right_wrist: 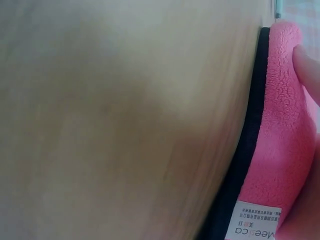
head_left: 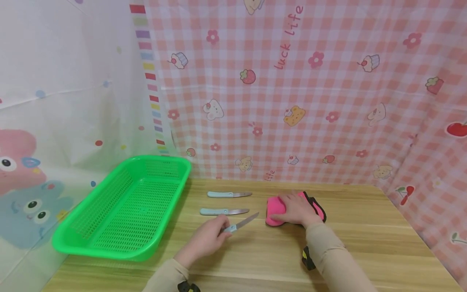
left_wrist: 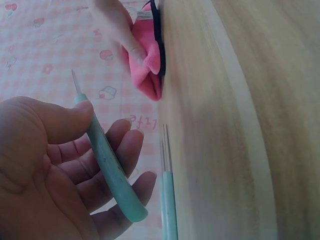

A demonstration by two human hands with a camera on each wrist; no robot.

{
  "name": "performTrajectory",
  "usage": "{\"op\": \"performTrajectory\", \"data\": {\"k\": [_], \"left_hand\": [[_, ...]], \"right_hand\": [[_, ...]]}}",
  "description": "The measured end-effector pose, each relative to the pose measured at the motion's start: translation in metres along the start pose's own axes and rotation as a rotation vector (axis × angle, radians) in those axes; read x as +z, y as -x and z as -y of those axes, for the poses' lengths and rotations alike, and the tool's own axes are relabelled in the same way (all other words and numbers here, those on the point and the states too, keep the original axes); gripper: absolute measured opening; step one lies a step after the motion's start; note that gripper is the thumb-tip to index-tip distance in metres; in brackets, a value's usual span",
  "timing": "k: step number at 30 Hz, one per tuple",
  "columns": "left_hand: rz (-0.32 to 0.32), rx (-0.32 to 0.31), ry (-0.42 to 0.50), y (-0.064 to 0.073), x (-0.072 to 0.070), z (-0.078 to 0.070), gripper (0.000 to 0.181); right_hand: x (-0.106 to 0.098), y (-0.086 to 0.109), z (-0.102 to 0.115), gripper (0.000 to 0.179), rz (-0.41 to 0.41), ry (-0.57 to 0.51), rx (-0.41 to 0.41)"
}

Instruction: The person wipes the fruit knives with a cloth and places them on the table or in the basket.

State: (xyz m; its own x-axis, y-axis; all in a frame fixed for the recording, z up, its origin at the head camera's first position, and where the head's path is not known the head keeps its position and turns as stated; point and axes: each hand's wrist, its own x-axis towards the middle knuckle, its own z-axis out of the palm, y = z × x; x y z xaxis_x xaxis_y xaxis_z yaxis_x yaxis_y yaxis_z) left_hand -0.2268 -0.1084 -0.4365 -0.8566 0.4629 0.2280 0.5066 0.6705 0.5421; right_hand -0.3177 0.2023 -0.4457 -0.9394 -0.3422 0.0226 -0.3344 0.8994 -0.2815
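My left hand (head_left: 208, 237) grips a small knife (left_wrist: 112, 165) by its pale blue-green handle, thumb pressed along it. The blade (head_left: 248, 220) points away and to the right, over the table. Two similar knives lie side by side just beyond: one near (head_left: 213, 211), one farther back (head_left: 220, 194), blades to the right. On the right, my right hand (head_left: 296, 209) holds a folded pink cloth (head_left: 274, 206) with black edging, fingers over its top. A white printed label (right_wrist: 254, 221) shows on the cloth in the right wrist view.
A green slotted plastic basket (head_left: 160, 239) stands on the left of the wooden table (head_left: 262, 259). Behind the table hangs a pink checked curtain (head_left: 270, 101), with a white patterned sheet (head_left: 73, 109) at the left.
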Motion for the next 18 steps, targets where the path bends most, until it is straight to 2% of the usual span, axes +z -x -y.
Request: {"op": "performTrajectory", "data": {"k": [5, 11, 18], "left_hand": [[-0.009, -0.006, 0.019, 0.0005, 0.0013, 0.0011, 0.015], [-0.032, -0.008, 0.054, -0.0004, 0.0021, 0.0038, 0.014], [-0.046, -0.013, 0.147, -0.0032, 0.0019, 0.0042, 0.009]], "right_hand": [[-0.0007, 0.0011, 0.0048, 0.082, 0.036, -0.008, 0.05], [0.0019, 0.0005, 0.0048, 0.074, 0.04, -0.01, 0.034], [0.0008, 0.0032, 0.0059, 0.066, 0.034, -0.003, 0.017]]}}
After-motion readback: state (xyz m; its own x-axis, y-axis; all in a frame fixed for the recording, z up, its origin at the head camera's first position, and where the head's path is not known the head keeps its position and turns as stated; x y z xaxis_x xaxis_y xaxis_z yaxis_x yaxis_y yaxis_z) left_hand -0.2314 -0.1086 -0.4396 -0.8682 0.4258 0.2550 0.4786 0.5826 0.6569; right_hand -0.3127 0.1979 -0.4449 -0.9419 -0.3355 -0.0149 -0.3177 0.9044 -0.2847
